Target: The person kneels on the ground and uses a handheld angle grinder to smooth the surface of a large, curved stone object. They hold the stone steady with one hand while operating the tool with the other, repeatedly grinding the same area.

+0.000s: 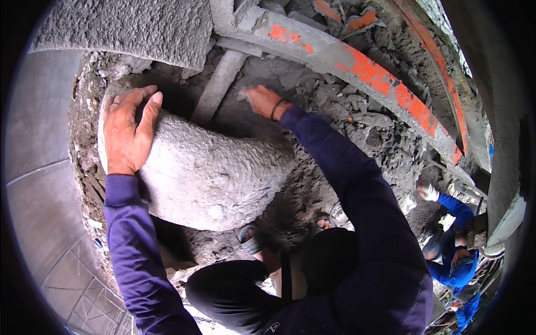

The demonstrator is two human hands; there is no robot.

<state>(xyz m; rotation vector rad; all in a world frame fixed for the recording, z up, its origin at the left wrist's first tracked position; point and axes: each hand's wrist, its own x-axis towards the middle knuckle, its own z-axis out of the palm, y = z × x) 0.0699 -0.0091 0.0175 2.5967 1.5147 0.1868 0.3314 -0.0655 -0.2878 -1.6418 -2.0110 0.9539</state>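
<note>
A large curved grey piece with a rough, cement-like surface (218,173) stands in front of me. My left hand (129,125) lies on its upper left end, fingers laid flat over the top edge and thumb apart; a ring shows on one finger. Beyond the piece's far edge, my right hand (262,100) is over the grey rubble, with a dark band at the wrist. Its fingers are bent and smeared by motion, so whether they hold anything is hidden. A grey bar (220,84) slants down between the two hands toward the piece.
A long grey beam with flaking orange paint (363,64) crosses the upper right. A rough grey slab (128,28) fills the upper left. Broken lumps (357,117) cover the ground. At right, a person in blue (455,251) crouches, wearing a pale glove. Smooth paving (44,123) runs along the left.
</note>
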